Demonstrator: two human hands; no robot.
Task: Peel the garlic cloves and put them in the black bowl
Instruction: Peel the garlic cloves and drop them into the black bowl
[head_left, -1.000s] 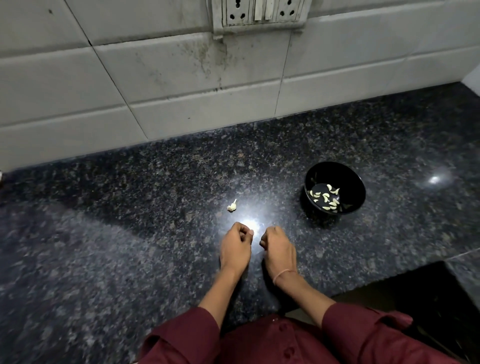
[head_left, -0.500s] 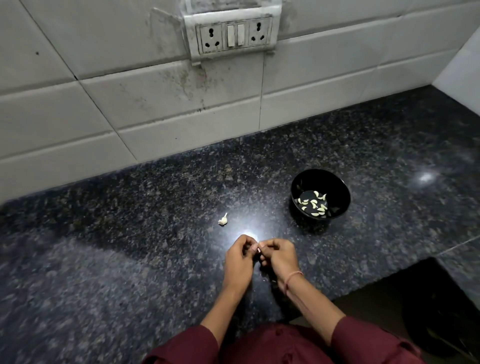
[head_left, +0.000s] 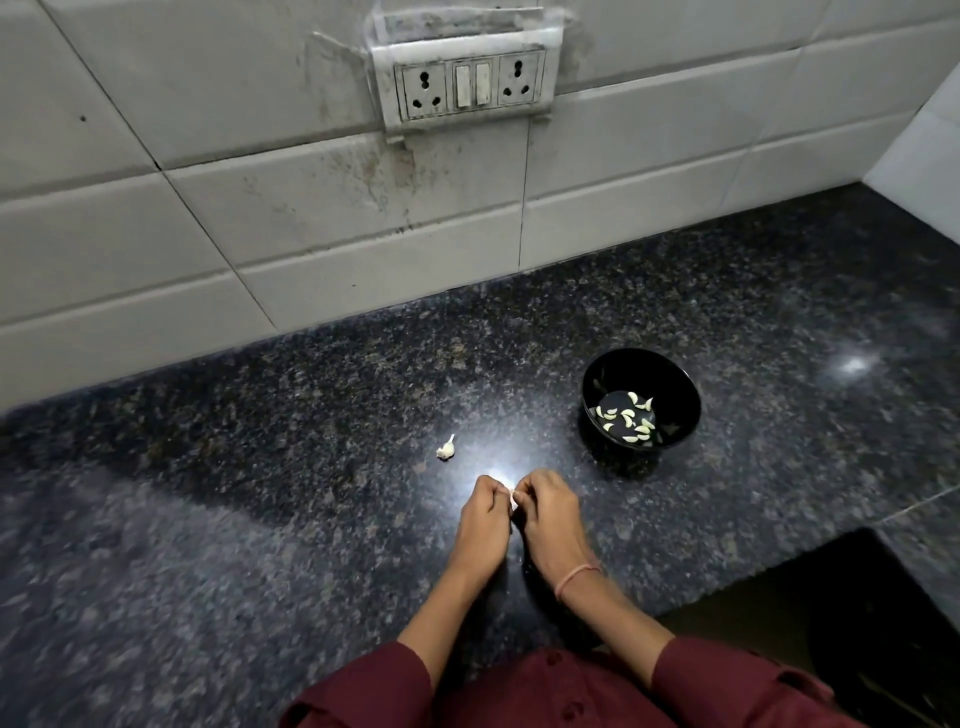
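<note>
Change: One second ago the hands were held slightly apart with curled fingers. They have since been brought together.
Hands: The left hand (head_left: 483, 519) and right hand (head_left: 551, 514) are joined at the fingertips. Both are pinched on a small pale garlic clove (head_left: 513, 496), which is held just above the near tabletop (head_left: 260, 493).
Meaning: A further clove is judged to be in hand for peeling, so the step is the skinning itself and not yet the drop into the bowl.
Bowl: The black bowl (head_left: 675, 387) stands to the far right of the hands, apart from them. A scatter of peeled cloves (head_left: 631, 418) lies on its bottom, so much of the task is judged done.
Left over: A small white garlic piece (head_left: 445, 448) lies on the tabletop, to the far left of the hands and untouched. Neither it nor the bowl has been shifted.
Hidden: The held clove is almost wholly covered by the fingers, and only a sliver is seen. Whether its skin is on, split or partly off cannot be told.
Unclear: Whether the loose piece holds unpeeled cloves or is only a stub with skin cannot be made out. The cloves in the bowl are too small to be counted surely.
</note>
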